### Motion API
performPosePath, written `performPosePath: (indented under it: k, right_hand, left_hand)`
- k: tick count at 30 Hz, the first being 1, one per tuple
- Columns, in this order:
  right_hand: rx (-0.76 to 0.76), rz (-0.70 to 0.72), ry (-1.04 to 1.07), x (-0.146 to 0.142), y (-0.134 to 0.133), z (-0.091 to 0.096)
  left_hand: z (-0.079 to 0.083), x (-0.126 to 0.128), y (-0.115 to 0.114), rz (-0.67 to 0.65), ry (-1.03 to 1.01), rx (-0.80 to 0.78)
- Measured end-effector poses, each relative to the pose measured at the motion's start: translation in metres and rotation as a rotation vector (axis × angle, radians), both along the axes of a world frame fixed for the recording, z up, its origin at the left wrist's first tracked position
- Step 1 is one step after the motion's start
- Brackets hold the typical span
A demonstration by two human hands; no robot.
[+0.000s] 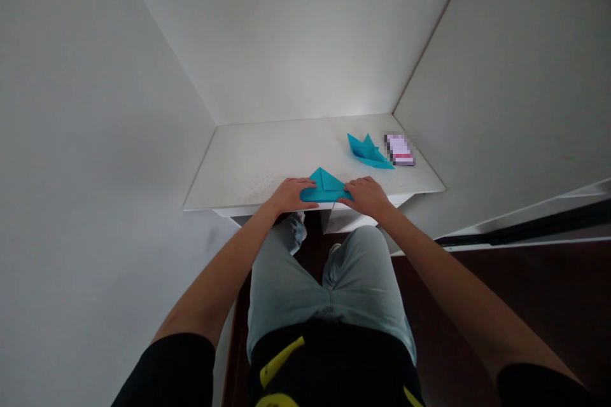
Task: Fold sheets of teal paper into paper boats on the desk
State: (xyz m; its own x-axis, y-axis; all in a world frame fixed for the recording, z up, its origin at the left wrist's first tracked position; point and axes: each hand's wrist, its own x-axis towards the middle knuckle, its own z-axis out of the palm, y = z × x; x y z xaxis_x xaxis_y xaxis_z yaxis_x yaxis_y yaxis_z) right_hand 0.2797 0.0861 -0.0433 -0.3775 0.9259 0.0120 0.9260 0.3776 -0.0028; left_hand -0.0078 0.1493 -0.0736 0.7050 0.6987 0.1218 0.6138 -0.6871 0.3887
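Note:
A sheet of blue paper [326, 185], folded to a triangle with a strip along its lower side, lies at the front edge of the white desk. My left hand [291, 194] grips its left end, fingers on top and thumb along the lower side. On the opposite end my right hand [366, 195] holds the paper the same way, between fingers and thumb. Beyond my right hand a finished blue paper boat [368, 152] rests on the desk, its pointed ends spread. It touches neither hand.
A blurred-out phone-like object [400, 149] lies right of the boat. The white desk [248, 159] meets walls at the left, back and right. Beneath its front edge are my legs [296, 280] and a white drawer or panel [346, 221].

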Motion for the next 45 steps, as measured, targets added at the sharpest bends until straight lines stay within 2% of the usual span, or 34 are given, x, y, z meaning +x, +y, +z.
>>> performPosePath:
  k: [5,11,16,20,24,28,34,40,45]
  right_hand:
    - [-0.018,0.007,-0.061,-0.005,0.002,0.011]
    - [-0.039,-0.019,-0.062,-0.003,0.01,0.011]
    - [0.007,-0.143,0.075,-0.004,0.022,0.0]
    - [0.067,-0.181,0.124,-0.012,0.025,-0.007]
    - [0.219,-0.111,0.136,-0.025,0.015,-0.016]
    - [0.199,0.024,0.193,-0.04,-0.008,-0.038]
    - [0.14,0.084,0.277,-0.041,-0.028,-0.071]
    - [0.136,0.06,0.307,-0.016,-0.022,-0.073]
    - [0.113,0.043,0.251,0.003,-0.02,-0.07]
  left_hand:
    - [0.0,0.0,0.004,-0.001,-0.014,-0.029]
    - [0.006,0.013,0.004,0.205,0.036,-0.055]
    - [0.01,0.024,-0.003,0.313,0.043,0.001]
    - [0.011,0.03,-0.009,0.292,0.124,0.104]
    - [0.012,0.036,-0.02,0.182,0.168,0.241]
    - [0.003,0.04,-0.041,0.136,0.178,0.254]
    - [-0.019,0.031,-0.063,0.152,0.126,0.233]
    - [-0.028,0.011,-0.062,0.199,0.134,0.249]
    - [-0.033,-0.005,-0.06,0.234,0.121,0.245]
